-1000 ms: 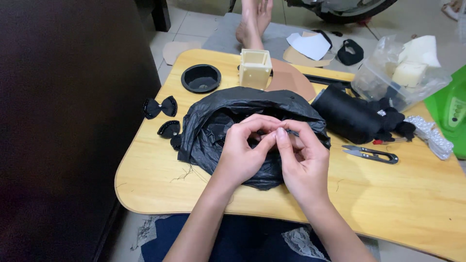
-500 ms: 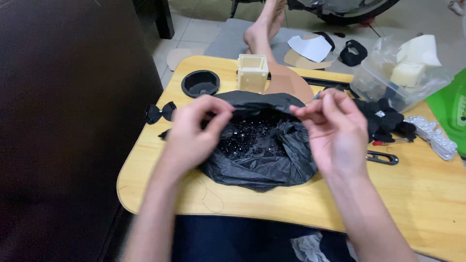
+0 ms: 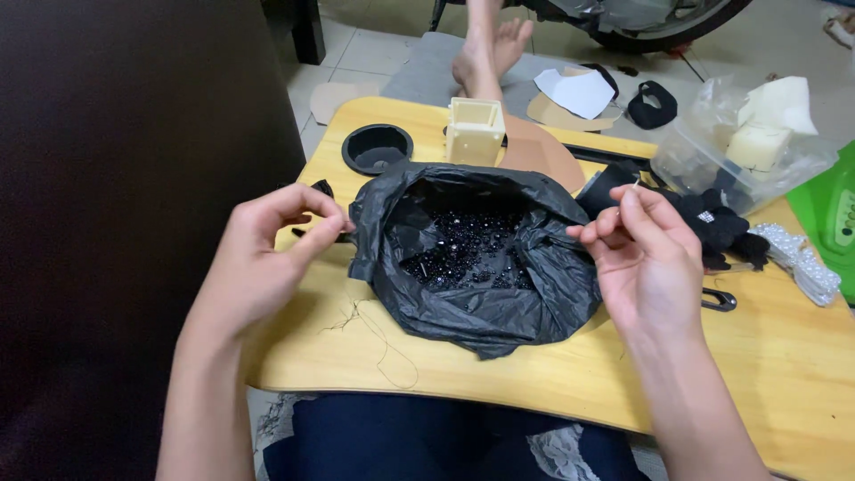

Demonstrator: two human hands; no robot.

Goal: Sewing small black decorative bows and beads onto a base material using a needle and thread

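A black plastic bag (image 3: 481,303) lies open in the middle of the wooden lap table (image 3: 766,374). Many small shiny black beads (image 3: 463,245) sit inside it. My left hand (image 3: 272,240) pinches the bag's left rim between thumb and fingers. On the other side, my right hand (image 3: 646,249) pinches the right rim, and a thin needle-like thing sticks up from its fingers. The two hands hold the mouth of the bag spread wide.
Behind the bag are a black round cup recess (image 3: 377,147) and a cream plastic box (image 3: 475,132). To the right lie black fabric pieces (image 3: 717,227), a clear tub of foam pieces (image 3: 757,151), a beaded white strip (image 3: 797,263), small snips (image 3: 720,299) and a green object (image 3: 833,214). Loose thread (image 3: 378,330) lies near the front edge. Bare feet (image 3: 485,44) rest beyond the table.
My hands were together over the closed bag. They have moved apart to the left and right, pulling its mouth open and showing the beads.
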